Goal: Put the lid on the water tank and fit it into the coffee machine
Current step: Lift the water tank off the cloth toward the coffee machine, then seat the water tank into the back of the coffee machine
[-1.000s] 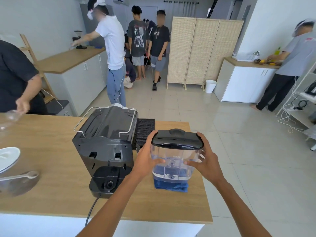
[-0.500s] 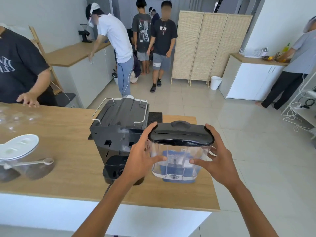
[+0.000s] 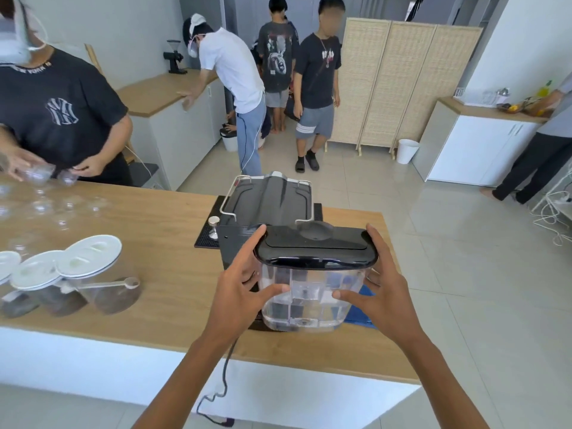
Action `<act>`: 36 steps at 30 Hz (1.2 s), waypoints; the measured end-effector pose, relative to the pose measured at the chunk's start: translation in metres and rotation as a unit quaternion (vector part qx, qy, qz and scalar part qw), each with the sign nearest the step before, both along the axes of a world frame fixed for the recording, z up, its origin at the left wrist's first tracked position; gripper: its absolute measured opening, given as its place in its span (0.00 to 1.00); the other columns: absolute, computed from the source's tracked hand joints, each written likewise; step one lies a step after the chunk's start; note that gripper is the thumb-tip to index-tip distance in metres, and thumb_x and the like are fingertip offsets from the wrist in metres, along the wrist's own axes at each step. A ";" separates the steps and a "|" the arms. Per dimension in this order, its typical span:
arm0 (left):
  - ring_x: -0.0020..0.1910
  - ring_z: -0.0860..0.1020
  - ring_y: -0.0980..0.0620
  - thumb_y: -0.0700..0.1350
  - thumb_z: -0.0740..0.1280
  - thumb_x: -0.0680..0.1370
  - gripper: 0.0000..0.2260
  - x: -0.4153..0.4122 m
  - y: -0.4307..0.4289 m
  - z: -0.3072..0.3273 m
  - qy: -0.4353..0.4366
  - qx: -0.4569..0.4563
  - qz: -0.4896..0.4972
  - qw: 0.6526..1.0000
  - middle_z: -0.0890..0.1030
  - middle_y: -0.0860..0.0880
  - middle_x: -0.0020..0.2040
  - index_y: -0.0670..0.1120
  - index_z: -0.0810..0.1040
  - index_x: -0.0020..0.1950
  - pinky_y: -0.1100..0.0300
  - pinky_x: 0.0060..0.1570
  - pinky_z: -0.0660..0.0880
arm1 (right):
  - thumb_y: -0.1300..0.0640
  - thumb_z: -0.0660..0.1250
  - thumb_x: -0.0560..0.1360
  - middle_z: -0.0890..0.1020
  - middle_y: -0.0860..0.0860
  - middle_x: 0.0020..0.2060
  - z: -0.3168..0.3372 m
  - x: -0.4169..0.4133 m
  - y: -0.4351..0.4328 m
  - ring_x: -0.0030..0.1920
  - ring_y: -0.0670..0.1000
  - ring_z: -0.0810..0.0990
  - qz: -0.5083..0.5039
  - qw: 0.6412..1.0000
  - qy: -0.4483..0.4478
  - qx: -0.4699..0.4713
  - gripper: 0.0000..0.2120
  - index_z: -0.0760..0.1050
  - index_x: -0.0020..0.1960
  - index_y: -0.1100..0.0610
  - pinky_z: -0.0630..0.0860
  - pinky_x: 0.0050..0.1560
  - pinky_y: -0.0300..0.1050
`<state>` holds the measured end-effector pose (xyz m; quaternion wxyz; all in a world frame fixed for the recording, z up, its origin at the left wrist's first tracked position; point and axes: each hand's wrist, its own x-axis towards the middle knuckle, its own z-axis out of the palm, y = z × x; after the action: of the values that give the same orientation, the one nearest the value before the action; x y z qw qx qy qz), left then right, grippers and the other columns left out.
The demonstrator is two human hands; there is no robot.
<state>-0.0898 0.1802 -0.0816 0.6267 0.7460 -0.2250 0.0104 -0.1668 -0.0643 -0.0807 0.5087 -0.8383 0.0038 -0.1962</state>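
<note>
The clear plastic water tank (image 3: 306, 300) carries its black lid (image 3: 315, 247) on top. I hold it between both hands, lifted in front of the back of the black coffee machine (image 3: 269, 202). My left hand (image 3: 240, 287) grips its left side, thumb on the front wall. My right hand (image 3: 382, 289) grips its right side the same way. The tank hides the machine's rear base and most of a blue cloth (image 3: 360, 314) lying on the wooden counter (image 3: 161, 230).
Jars with white lids (image 3: 89, 255) and a scoop stand at the counter's left. A metal tamper (image 3: 213, 226) sits on a black mat beside the machine. A person in a black shirt (image 3: 58, 109) handles glasses at the far left; several people stand beyond. The machine's cable hangs off the counter front.
The tank has been lifted off the blue cloth and moved left, from beside the machine to directly behind it. My view has shifted, so the machine now sits behind the tank.
</note>
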 end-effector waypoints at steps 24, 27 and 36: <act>0.66 0.71 0.70 0.42 0.76 0.72 0.46 0.062 0.056 -0.031 -0.046 0.000 0.013 0.999 0.73 0.72 0.65 0.56 0.50 0.80 0.68 0.69 0.66 | 0.64 0.78 0.70 0.70 0.19 0.63 -0.032 0.057 0.082 0.65 0.29 0.73 -0.055 0.998 0.011 0.029 0.56 0.42 0.82 0.45 0.70 0.70 0.45; 0.61 0.70 0.78 0.41 0.75 0.72 0.45 0.068 0.055 -0.039 -0.043 0.005 0.011 0.999 0.70 0.83 0.56 0.52 0.50 0.80 0.76 0.64 0.65 | 0.64 0.77 0.71 0.68 0.18 0.64 -0.036 0.061 0.084 0.65 0.28 0.71 -0.065 0.998 0.014 0.023 0.55 0.41 0.82 0.45 0.69 0.71 0.46; 0.63 0.76 0.66 0.45 0.74 0.73 0.44 0.076 0.053 -0.044 -0.030 -0.009 0.013 0.999 0.79 0.57 0.65 0.57 0.49 0.80 0.72 0.65 0.68 | 0.55 0.78 0.71 0.70 0.22 0.67 -0.046 0.069 0.088 0.69 0.37 0.73 -0.088 0.996 0.014 0.011 0.55 0.41 0.81 0.38 0.71 0.71 0.48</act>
<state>-0.0135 0.2331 -0.1254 0.6260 0.7426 -0.2341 0.0431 -0.0979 0.0234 -0.1269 0.4986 -0.8318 0.0869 -0.2280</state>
